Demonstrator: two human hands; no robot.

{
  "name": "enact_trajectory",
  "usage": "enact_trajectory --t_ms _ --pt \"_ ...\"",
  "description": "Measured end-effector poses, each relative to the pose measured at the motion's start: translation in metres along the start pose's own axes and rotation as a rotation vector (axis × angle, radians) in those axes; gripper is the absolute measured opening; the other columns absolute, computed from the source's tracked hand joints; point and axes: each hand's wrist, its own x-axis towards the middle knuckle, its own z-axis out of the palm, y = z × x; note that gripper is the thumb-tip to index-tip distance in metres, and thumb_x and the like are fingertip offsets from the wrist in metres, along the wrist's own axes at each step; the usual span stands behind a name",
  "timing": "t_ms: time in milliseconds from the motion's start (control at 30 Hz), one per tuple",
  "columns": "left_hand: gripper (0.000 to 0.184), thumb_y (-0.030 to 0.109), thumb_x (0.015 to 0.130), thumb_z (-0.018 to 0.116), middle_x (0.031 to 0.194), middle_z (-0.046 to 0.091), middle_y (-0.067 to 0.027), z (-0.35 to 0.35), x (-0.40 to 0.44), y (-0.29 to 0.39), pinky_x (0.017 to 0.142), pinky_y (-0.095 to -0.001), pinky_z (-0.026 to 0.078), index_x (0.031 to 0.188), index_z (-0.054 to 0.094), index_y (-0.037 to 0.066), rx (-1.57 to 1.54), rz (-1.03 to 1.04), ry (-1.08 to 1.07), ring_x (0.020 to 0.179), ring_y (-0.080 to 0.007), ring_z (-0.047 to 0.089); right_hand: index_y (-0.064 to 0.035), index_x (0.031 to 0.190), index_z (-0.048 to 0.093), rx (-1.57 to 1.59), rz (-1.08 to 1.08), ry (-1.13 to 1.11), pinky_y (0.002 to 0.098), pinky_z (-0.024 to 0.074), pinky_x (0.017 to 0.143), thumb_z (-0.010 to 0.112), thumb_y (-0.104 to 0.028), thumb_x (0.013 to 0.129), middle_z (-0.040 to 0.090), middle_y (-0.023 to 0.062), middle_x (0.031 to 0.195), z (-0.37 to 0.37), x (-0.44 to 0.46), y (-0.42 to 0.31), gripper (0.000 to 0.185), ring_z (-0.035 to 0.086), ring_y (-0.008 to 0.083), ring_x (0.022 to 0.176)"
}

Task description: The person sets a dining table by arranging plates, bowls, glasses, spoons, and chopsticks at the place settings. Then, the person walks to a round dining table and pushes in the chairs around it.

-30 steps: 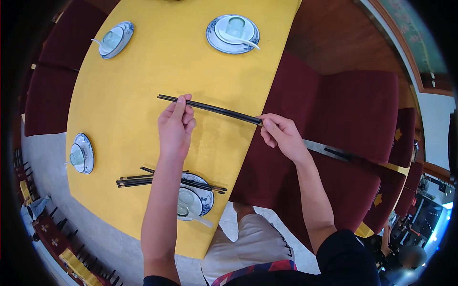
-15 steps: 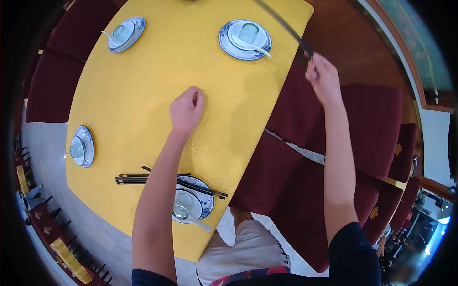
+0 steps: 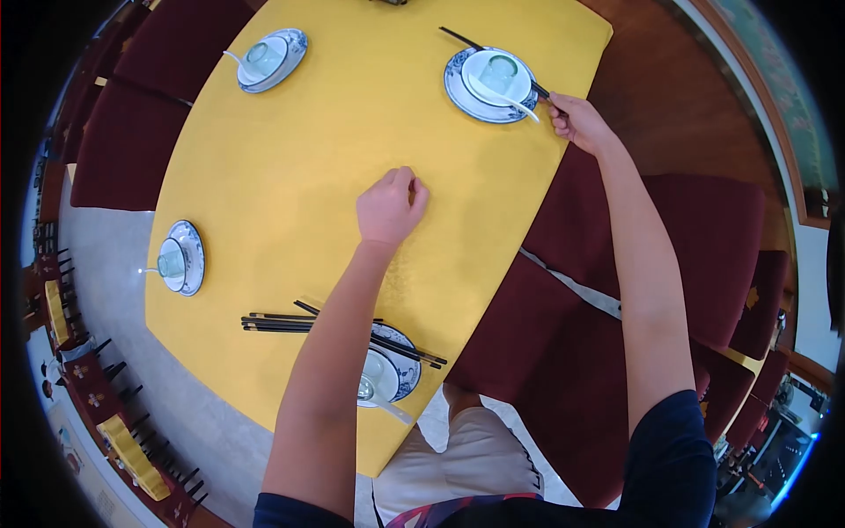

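My right hand [image 3: 576,121] pinches the near end of black chopsticks [image 3: 461,38] at the table's right edge. They lie slantwise across the far right place setting, passing behind its white bowl [image 3: 475,74], which sits on a blue-patterned plate [image 3: 464,104] with a clear glass [image 3: 500,72] and a white spoon [image 3: 521,107]. My left hand [image 3: 393,206] is closed in a fist over the middle of the yellow tablecloth [image 3: 290,176], with nothing seen sticking out of it. Below my left forearm, several black chopsticks [image 3: 275,325] lie partly across the near plate [image 3: 408,374].
Two more place settings, each with a blue-patterned plate, stand at the far left [image 3: 299,58] and left edge [image 3: 195,257]. Dark red chairs [image 3: 563,352] line the right side, and others [image 3: 132,145] stand at upper left. My legs are by the near table edge.
My right hand has lowered the chopsticks from the air beside the table to the far right plate. My left fist remains over the tablecloth. The whole view has shifted slightly.
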Motion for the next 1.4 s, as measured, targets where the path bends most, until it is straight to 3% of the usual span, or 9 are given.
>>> enact_trajectory --t_ms 433,867,1000,1100,1167,1267,1333,1367,1400 --pt "0.011 0.018 0.084 0.064 0.070 0.061 -0.0031 0.000 0.002 -0.001 0.049 -0.0354 0.046 0.076 0.058 0.012 0.005 0.013 0.000 0.055 -0.0235 0.059 -0.0068 0.094 0.055 0.007 0.059 -0.129 0.0208 0.0330 0.051 0.052 -0.019 0.102 0.046 -0.0041 0.073 -0.005 0.014 -0.007 0.014 0.035 0.0053 0.058" --pt "0.012 0.017 0.084 0.063 0.069 0.061 -0.0036 0.000 0.001 -0.002 0.049 -0.0354 0.046 0.076 0.058 0.011 -0.009 0.010 -0.019 0.056 -0.0233 0.059 -0.0071 0.116 0.061 -0.407 -0.123 0.063 0.0216 0.0428 0.054 0.058 -0.038 0.098 0.066 0.0018 0.097 -0.001 0.009 -0.013 0.036 0.052 0.0063 0.060" --pt "0.015 0.018 0.083 0.063 0.066 0.060 -0.0051 0.006 0.003 -0.006 0.048 -0.0371 0.048 0.074 0.056 0.010 -0.022 0.052 0.049 0.056 -0.0249 0.060 -0.0026 0.120 0.061 -0.651 -0.404 0.442 0.0280 0.0488 0.059 0.063 -0.039 0.093 0.066 0.0068 0.098 -0.018 0.003 -0.008 0.045 0.058 0.0131 0.066" --pt "0.017 0.023 0.084 0.061 0.068 0.063 -0.0063 0.002 -0.001 -0.006 0.051 -0.0391 0.051 0.075 0.059 0.010 -0.008 0.026 0.023 0.059 -0.0267 0.063 -0.0005 0.117 0.063 -0.401 -0.644 0.712 0.0281 0.0532 0.070 0.063 -0.031 0.095 0.065 0.0071 0.105 0.003 -0.053 0.009 0.038 0.060 0.0126 0.087" --pt "0.018 0.026 0.084 0.060 0.071 0.065 -0.0068 -0.003 0.000 -0.006 0.054 -0.0396 0.052 0.074 0.061 0.010 -0.062 -0.015 -0.026 0.060 -0.0273 0.063 -0.0014 0.110 0.063 -0.316 -0.663 0.779 0.0250 0.0492 0.066 0.064 -0.021 0.095 0.064 0.0052 0.098 0.035 -0.109 0.036 0.024 0.059 0.0095 0.080" --pt "0.020 0.028 0.086 0.060 0.074 0.068 -0.0069 -0.011 0.004 -0.008 0.056 -0.0377 0.052 0.076 0.064 0.011 -0.098 -0.044 -0.093 0.061 -0.0270 0.064 -0.0029 0.098 0.066 -0.512 -0.574 0.408 0.0249 0.0481 0.065 0.064 -0.011 0.093 0.064 0.0004 0.086 0.122 -0.192 0.095 0.010 0.058 0.0088 0.074" --pt "0.021 0.028 0.089 0.058 0.074 0.068 -0.0069 -0.020 0.006 -0.007 0.059 -0.0356 0.051 0.082 0.066 0.010 -0.206 -0.123 -0.124 0.063 -0.0234 0.064 -0.0034 0.096 0.067 -0.804 -0.479 0.095 0.0310 0.0513 0.071 0.070 -0.011 0.086 0.064 0.0082 0.089 0.180 -0.242 0.112 0.013 0.064 0.0195 0.079" --pt "0.022 0.027 0.091 0.057 0.075 0.068 -0.0068 -0.021 0.007 -0.008 0.061 -0.0335 0.050 0.087 0.067 0.008 -0.318 -0.202 -0.143 0.065 -0.0198 0.064 -0.0033 0.096 0.067 -0.862 -0.579 -0.009 0.0323 0.0516 0.072 0.072 -0.014 0.085 0.064 0.0089 0.090 0.195 -0.252 0.125 0.016 0.064 0.0222 0.083" --pt "0.022 0.023 0.094 0.058 0.083 0.069 -0.0071 -0.024 0.010 -0.024 0.063 -0.0320 0.052 0.113 0.057 0.010 -0.615 -0.287 -0.246 0.069 -0.0174 0.065 -0.0032 0.097 0.067 -0.916 -0.682 -0.120 0.0335 0.0519 0.074 0.073 -0.016 0.085 0.064 0.0097 0.091 0.203 -0.259 0.138 0.019 0.064 0.0249 0.086"
